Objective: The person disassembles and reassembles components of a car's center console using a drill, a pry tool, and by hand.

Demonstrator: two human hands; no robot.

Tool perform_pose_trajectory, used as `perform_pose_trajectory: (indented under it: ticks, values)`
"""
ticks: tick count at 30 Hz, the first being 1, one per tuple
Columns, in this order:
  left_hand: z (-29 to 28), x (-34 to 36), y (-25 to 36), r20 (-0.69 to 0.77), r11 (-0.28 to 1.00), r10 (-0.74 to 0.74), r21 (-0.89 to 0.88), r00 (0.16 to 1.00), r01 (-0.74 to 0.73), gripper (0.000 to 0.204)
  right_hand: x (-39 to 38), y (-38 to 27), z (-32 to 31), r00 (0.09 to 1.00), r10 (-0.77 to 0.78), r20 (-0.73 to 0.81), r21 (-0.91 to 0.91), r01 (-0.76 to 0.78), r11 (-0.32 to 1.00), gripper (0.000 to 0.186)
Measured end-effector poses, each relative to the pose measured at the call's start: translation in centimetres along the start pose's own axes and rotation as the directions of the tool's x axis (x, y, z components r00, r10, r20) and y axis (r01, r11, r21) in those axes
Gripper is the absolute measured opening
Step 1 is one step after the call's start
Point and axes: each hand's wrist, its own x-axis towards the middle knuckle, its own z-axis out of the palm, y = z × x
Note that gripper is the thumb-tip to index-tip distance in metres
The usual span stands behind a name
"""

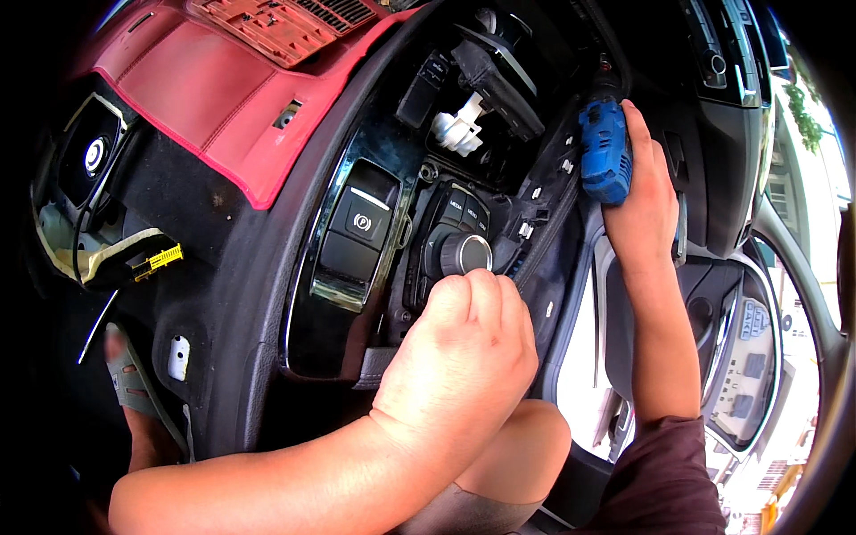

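Left hand is curled shut around the round silver knob on the car's black console — tight spot, trim edges right beside it. Right hand is clamped on a blue power tool up by the open gear-shift cavity — barely any room there.

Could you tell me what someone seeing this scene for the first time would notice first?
Most likely the left hand in the middle foreground, closed in a fist right by the silver control knob of a stripped black centre console. Next, the bright blue power tool gripped by the right hand at upper right. The red trim panel lying at upper left stands out too.
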Motion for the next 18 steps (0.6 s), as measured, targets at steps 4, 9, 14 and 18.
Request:
perform_pose_trajectory:
  ticks: [4,9,14,18]
  values:
    - [-0.05,-0.02,-0.06,0.001,1.0,0.006,-0.002,1.0,-0.006,0.011,0.1,-0.12,0.03,0.998,0.062,0.002,0.057,-0.062,0.996,0.086]
    - [-0.16,-0.02,-0.15,0.021,1.0,0.02,0.009,1.0,-0.02,0.012,0.29,0.17,0.21,0.999,0.051,-0.001,0.069,-0.05,0.996,0.085]
    - [0.07,-0.03,-0.01,0.001,1.0,0.005,0.017,1.0,-0.005,0.013,0.47,0.09,0.02,0.998,0.056,0.02,0.057,-0.058,0.997,0.085]
    - [0.04,-0.05,0.02,0.011,1.0,0.005,0.006,1.0,-0.005,0.013,0.61,0.07,-0.05,0.995,0.086,0.058,0.042,-0.088,0.995,0.085]
